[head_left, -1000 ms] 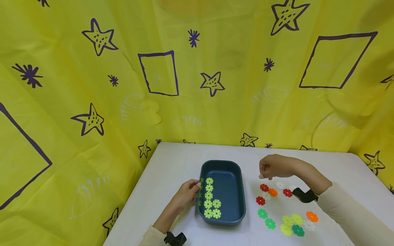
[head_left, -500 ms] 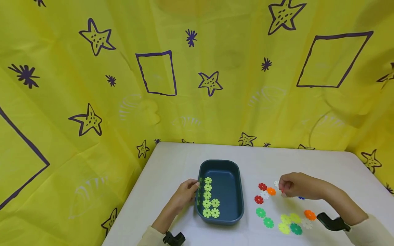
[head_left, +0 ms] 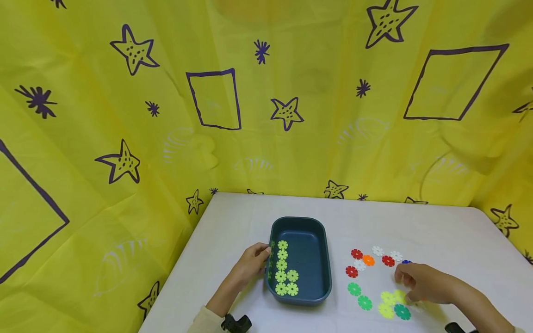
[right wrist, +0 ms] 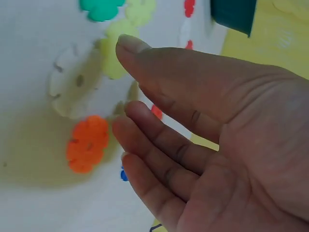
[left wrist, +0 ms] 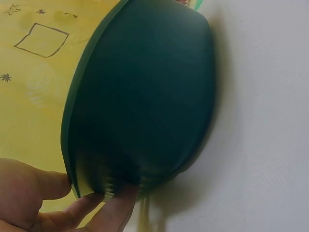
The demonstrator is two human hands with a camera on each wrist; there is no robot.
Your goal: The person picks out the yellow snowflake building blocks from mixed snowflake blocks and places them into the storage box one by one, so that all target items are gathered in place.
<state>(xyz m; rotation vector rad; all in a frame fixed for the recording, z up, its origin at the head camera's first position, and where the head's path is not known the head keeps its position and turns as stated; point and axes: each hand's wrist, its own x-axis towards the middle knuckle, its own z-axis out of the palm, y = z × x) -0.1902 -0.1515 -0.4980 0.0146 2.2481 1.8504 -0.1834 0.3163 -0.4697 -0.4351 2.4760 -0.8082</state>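
Observation:
A dark blue-green rectangular plastic bin (head_left: pixel 314 259) stands on the table, with several yellow-green flower-shaped discs (head_left: pixel 281 265) lined up along its left side. My left hand (head_left: pixel 251 261) grips the bin's left rim, the thumb on one face of the wall and fingers on the other in the left wrist view. My right hand (head_left: pixel 429 283) hovers over the loose discs, fingers loosely bent with nothing between them. Nearest to it are yellow discs (head_left: pixel 386 310), a dark green disc (head_left: pixel 402 312), and, in the right wrist view, a white disc (right wrist: pixel 72 87) and an orange disc (right wrist: pixel 88 145).
Red discs (head_left: pixel 356 254), white discs (head_left: pixel 377 250), another orange disc (head_left: pixel 368 260) and light green discs (head_left: pixel 364 303) lie right of the bin. A blue disc (head_left: pixel 406 262) is partly hidden by my right hand. A yellow patterned curtain (head_left: pixel 291 157) hangs behind the white table (head_left: pixel 241 217).
My right hand has moved from above the red and white discs rightward and toward me, over the yellow ones, and its fingers have loosened. My left hand and the bin have stayed put.

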